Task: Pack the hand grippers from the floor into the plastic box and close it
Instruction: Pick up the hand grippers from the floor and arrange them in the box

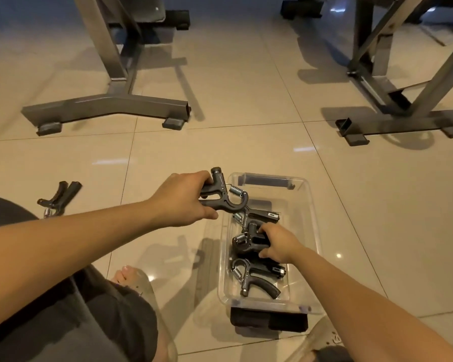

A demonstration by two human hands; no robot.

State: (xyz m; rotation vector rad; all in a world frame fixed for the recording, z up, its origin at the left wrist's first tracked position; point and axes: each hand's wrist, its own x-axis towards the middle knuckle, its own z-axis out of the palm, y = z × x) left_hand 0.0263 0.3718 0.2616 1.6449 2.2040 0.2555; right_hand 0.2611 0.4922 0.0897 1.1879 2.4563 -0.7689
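A clear plastic box (313,205) stands open on the tiled floor in front of me. My left hand (183,199) grips a black hand gripper (220,197) by its handles, just above the box's left rim. Inside the box, my right hand (280,244) holds a second hand gripper (249,242) in the middle. Another hand gripper (256,280) lies at the near end, and one more (262,215) lies toward the far end. A further hand gripper (59,198) lies on the floor at the left.
Two metal equipment frames stand beyond: one base (107,108) at the back left, another (403,126) at the back right. A black latch (268,322) hangs at the box's near end. My knee and bare foot (127,279) sit left of the box.
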